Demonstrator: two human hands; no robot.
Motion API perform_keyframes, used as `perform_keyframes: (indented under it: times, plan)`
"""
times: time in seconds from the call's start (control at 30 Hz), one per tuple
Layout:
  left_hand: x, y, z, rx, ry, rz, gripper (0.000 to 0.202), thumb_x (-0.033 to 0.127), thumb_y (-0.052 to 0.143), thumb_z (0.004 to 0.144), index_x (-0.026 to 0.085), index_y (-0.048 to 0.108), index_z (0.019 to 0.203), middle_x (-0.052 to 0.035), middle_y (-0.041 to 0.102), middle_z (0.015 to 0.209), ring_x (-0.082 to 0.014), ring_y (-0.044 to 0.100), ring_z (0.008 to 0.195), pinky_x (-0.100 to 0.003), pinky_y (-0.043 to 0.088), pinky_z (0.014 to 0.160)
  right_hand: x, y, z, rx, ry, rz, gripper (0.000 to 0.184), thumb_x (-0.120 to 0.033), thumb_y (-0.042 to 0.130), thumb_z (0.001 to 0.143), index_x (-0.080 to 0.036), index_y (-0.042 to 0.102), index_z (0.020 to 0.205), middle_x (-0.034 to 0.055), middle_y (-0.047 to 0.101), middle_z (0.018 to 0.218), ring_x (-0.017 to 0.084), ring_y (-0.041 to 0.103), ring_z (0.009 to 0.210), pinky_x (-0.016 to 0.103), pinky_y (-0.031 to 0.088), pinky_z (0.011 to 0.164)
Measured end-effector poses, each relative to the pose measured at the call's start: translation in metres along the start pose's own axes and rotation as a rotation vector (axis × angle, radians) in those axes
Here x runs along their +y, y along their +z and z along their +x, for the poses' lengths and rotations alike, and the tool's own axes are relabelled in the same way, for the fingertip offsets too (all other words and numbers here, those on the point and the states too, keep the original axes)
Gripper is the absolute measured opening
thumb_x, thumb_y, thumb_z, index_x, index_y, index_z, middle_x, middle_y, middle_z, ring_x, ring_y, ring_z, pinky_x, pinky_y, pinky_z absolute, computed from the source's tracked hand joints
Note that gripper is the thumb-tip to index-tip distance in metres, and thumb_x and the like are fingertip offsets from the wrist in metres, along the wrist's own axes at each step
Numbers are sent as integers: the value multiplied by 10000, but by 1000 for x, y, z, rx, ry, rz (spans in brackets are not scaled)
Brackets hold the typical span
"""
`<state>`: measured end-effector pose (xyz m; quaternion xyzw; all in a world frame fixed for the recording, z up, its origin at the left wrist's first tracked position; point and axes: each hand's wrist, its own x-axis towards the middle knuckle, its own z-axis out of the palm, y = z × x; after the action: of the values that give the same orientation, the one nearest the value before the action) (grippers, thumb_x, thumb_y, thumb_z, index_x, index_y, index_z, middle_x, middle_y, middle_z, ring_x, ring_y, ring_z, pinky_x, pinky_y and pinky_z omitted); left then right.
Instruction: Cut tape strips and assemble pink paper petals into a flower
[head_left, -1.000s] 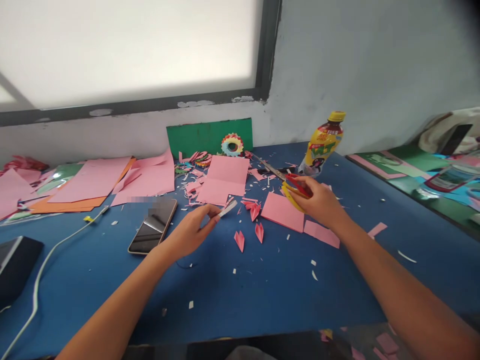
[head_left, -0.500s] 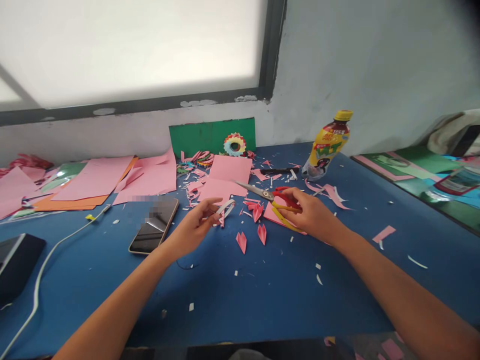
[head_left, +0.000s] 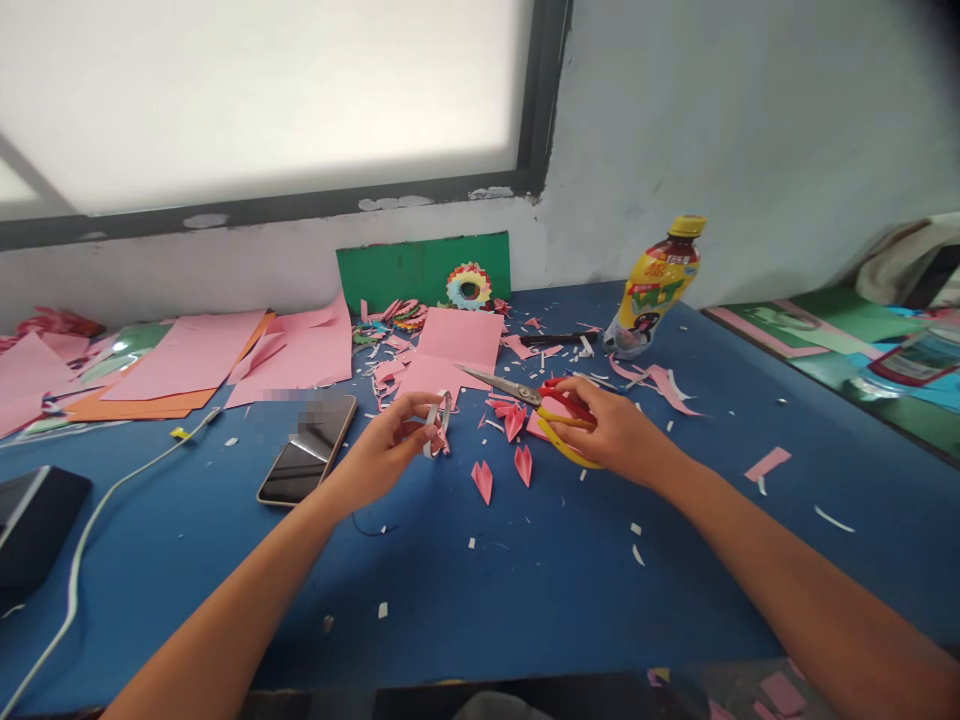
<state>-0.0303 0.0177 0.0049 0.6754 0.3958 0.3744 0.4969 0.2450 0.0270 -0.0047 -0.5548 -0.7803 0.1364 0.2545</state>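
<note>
My left hand (head_left: 391, 440) pinches a thin white ring (head_left: 430, 432), which looks like a nearly used-up tape roll; the fingers hide part of it. In my right hand (head_left: 611, 425) are scissors (head_left: 517, 389) with red and yellow handles, their blades pointing left and nearly together. Below the blades lie folded pink paper pieces: one (head_left: 483, 481) on the left, another (head_left: 523, 465) beside it, and a small group (head_left: 513, 418) farther back. Pink paper (head_left: 544, 425) shows partly behind the scissor handles.
Pink sheets (head_left: 459, 340) and paper scraps lie beyond my hands, before a green board (head_left: 390, 275) with a colourful paper ring (head_left: 469, 287). A phone (head_left: 311, 450) and white cable (head_left: 112, 490) are left. A yellow-capped bottle (head_left: 654, 290) and black pen (head_left: 559, 339) stand and lie back right.
My left hand has turned the white ring more upright and shifted slightly left. The scissors have moved a little left, with their blades still pointing left.
</note>
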Motion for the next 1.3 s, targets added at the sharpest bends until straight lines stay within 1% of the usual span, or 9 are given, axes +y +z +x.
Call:
perform_keyframes:
  times: [0.1,0.2,0.27,0.5,0.6,0.77,0.9,1.03,1.3]
  plan:
    - [2,1,1,40,-5,-10,285,295,559,809,166,489,1053,-15,559,838,-125,598,718,-278,469,687,-1,1,0,0,-7,-20,329,-384,526,774,-207,514,1052,65,646,977,198,622,769,290,470,645]
    - [2,1,3,86,-20,-38,255,300,599,776,147,506,959,-14,584,805,-108,590,655,-260,471,648,-1,1,0,-2,-16,-32,329,-379,526,773,-207,515,1054,60,646,981,190,623,760,281,470,636]
    - [2,1,3,92,-20,-50,239,300,610,767,142,506,914,-19,589,810,-107,594,656,-254,474,639,-1,1,0,-7,-22,-37,333,-374,529,770,-204,514,1057,62,644,991,188,625,764,278,473,635]
    - [0,1,4,87,-12,-86,238,294,621,761,150,476,883,-19,586,825,-113,599,693,-251,477,646,-2,2,-1,-43,-104,-41,352,-363,546,749,-195,534,1058,66,643,1030,191,630,810,291,489,692]
    - [0,2,4,98,-13,-79,231,294,614,765,150,474,879,-22,589,822,-113,596,680,-252,474,629,-2,2,-2,-3,-144,-95,355,-372,553,741,-196,544,1050,68,639,1054,205,630,845,296,489,705]
    - [-3,2,4,144,-11,-24,205,285,616,754,161,485,849,-4,591,775,-117,602,669,-261,475,643,-3,0,-3,63,-107,-209,408,-399,576,713,-207,548,1072,59,649,1036,226,632,852,310,492,680]
    - [-6,1,3,197,-9,84,170,290,592,767,171,497,845,-9,617,747,-148,624,725,-270,472,652,-5,0,-3,41,-153,-177,403,-385,588,698,-208,560,1059,59,650,1042,219,634,862,308,497,692]
    - [-4,0,2,227,19,161,127,283,559,783,170,516,824,-25,637,762,-161,628,757,-274,475,658,-6,3,-4,57,-199,-161,370,-369,580,706,-215,573,1042,51,660,1013,205,639,840,291,500,690]
    - [1,2,-1,238,102,240,36,198,500,803,171,522,794,-16,617,784,-146,619,778,-265,468,693,-1,8,-4,100,-180,-146,367,-395,572,729,-207,571,1044,61,654,1023,213,631,876,308,500,744]
